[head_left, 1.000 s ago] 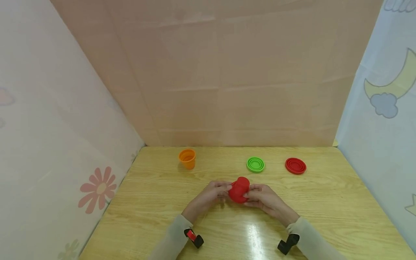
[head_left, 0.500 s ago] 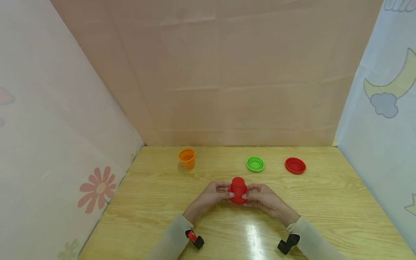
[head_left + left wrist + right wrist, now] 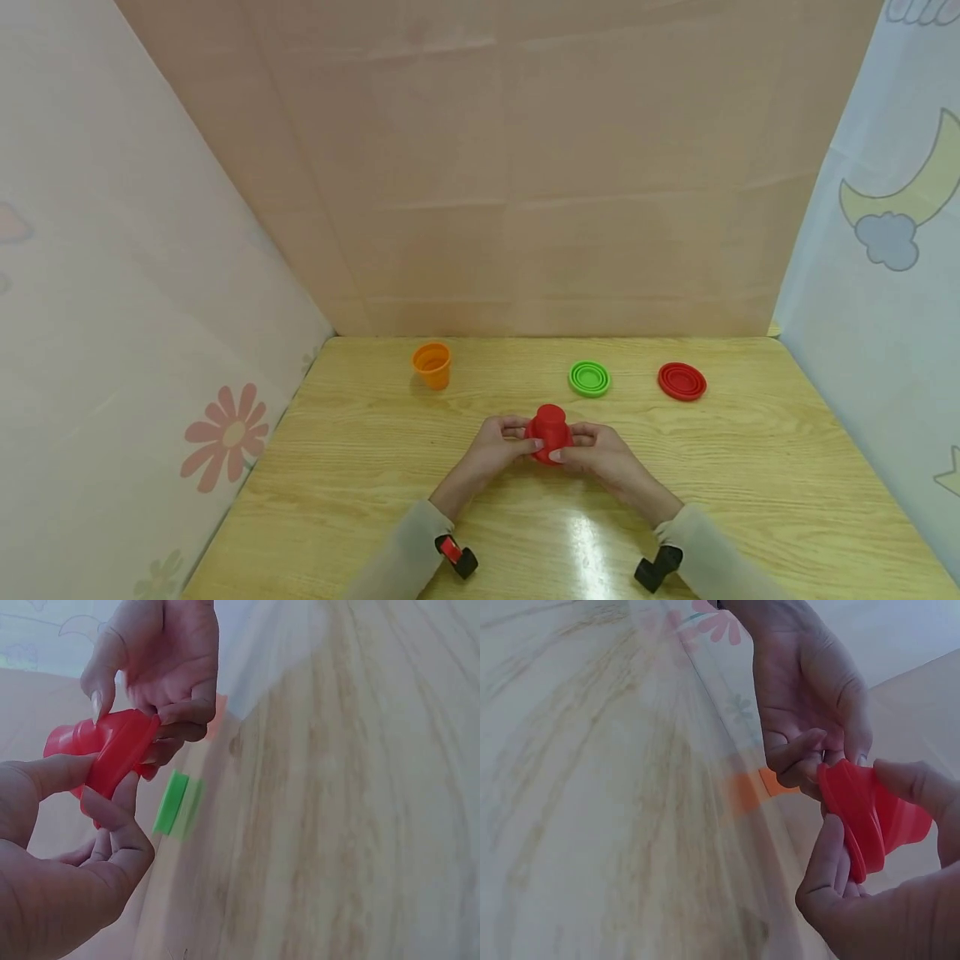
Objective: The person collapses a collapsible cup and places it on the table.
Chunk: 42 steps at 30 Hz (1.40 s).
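A soft red collapsible cup (image 3: 551, 425) is held between both hands above the table, its narrow base pointing up and away and its wide rim towards the wrists. My left hand (image 3: 491, 450) pinches one side of it, thumb on the outer wall and fingers at the rim. On the other side my right hand (image 3: 603, 457) pinches it the same way. In the left wrist view the red cup (image 3: 124, 746) looks partly folded and bent near the rim. The right wrist view shows the cup (image 3: 862, 817) squeezed by thumbs and fingers of both hands.
An orange cup (image 3: 432, 367) stands expanded at the back left of the wooden table (image 3: 360, 467). A flattened green collapsible cup (image 3: 589, 379) lies behind the hands, and a flattened red one (image 3: 682, 382) farther right. Walls stand at the back and both sides.
The red cup has turned from leaning right to pointing straight away. Both thumbs have shifted inward on its wall, closer together. The other cups stay where they were.
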Available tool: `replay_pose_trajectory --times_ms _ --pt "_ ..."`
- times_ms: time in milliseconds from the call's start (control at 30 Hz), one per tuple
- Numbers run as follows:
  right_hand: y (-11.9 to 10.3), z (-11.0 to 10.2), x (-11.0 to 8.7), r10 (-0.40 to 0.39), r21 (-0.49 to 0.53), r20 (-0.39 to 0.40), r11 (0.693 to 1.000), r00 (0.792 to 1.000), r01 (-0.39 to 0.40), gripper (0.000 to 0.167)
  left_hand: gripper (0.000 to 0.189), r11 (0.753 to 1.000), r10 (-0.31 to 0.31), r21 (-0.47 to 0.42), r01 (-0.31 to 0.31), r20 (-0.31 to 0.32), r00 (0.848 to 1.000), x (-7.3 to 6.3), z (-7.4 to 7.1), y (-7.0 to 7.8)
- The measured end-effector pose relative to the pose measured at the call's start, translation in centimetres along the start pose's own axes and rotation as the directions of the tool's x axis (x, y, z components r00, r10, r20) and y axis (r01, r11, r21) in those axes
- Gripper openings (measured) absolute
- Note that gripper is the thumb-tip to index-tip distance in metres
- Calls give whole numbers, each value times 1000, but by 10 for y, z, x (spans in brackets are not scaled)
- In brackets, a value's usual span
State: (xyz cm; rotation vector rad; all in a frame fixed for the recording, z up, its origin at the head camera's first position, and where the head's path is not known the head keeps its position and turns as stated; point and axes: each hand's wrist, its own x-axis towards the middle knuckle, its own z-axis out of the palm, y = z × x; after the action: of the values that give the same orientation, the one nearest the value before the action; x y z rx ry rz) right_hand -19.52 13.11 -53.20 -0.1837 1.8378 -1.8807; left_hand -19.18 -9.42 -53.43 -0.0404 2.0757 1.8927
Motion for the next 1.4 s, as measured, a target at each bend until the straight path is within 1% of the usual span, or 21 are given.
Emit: replay_pose_trajectory --times_ms 167,333,467,533,600,700,767,833,900,1000,1067,1167,1233,1300,1400 --pt "-1 5 0 15 -7 -32 1000 999 -15 67 39 999 -6 40 6 -17 1000 -2 2 0" --pt "-2 8 0 9 12 -32 1000 999 -9 60 37 999 4 38 -4 -25 1000 -3 3 -1" --pt "-2 8 1 6 19 -26 1000 1000 -6 59 37 1000 5 27 -4 -28 1000 -2 3 -2" --pt "-2 8 1 10 20 -43 1000 999 -9 59 37 1000 13 14 -13 -23 1000 -2 3 -4" --pt "0 9 2 8 23 -67 1000 998 -6 58 37 1000 22 -19 -22 -6 1000 -3 4 -5" --pt "2 7 3 5 28 -63 1000 998 -3 55 37 997 32 -69 -31 16 999 -4 5 -5" --pt "3 3 3 -3 39 -18 999 1000 4 54 37 995 28 -92 -25 31 999 -5 5 -5" --pt "4 -3 2 -13 62 57 998 998 9 54 37 995 17 -100 -13 39 999 -5 3 -5" --pt "4 -7 2 -17 101 118 995 993 5 55 38 993 3 -114 3 51 999 -5 1 -6" --pt "4 -12 2 -23 156 189 988 982 -7 56 39 990 -26 -138 36 75 997 -3 -3 -8" --pt "4 -13 2 -21 185 218 982 976 -20 53 42 987 -35 -156 48 90 995 -3 -5 -9" --pt "4 -17 2 -36 235 264 972 964 -28 41 45 978 -38 -199 62 123 992 -2 -8 -10" --pt "4 -19 2 -51 265 290 964 956 -29 33 46 968 -31 -240 67 150 988 -2 -10 -11" --pt "3 -22 1 -59 290 314 956 948 -36 29 46 958 -31 -275 80 176 984 -2 -12 -11" --pt "2 -25 0 -36 309 317 949 948 -67 28 47 950 -30 -299 92 204 978 -2 -15 -11"
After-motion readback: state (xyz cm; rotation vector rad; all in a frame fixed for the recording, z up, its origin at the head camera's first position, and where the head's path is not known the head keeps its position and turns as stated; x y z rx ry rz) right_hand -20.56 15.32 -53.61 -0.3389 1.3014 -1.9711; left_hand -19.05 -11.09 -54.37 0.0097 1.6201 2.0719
